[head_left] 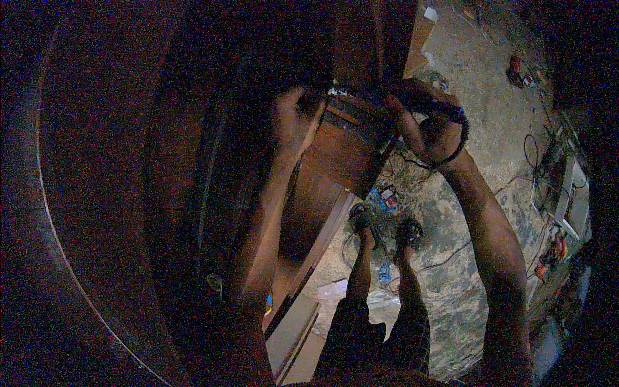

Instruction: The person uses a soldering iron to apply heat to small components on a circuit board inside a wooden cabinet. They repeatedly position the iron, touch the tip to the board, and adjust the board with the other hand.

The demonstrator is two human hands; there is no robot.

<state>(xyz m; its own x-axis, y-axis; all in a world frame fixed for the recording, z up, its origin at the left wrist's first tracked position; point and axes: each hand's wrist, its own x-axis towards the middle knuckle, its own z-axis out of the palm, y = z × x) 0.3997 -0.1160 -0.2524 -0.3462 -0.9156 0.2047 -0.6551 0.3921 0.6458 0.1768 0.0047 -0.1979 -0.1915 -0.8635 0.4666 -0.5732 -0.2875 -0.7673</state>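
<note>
In the dim light my right hand is wrapped round a dark corded power tool; its exact kind is hard to make out. A black cord loops from the tool's rear beside my wrist. The tool's front end points left, toward a small bright metal part on a brown wooden cabinet. Left of that part, my left hand is closed with curled fingers against the dark furniture. Whatever its fingers hold, if anything, is lost in shadow.
Dark wooden panels fill the left side. On the rough floor lie cables, a blue-and-red packet, a red item, a pale metal frame and orange-red things. My sandalled feet stand beside the cabinet.
</note>
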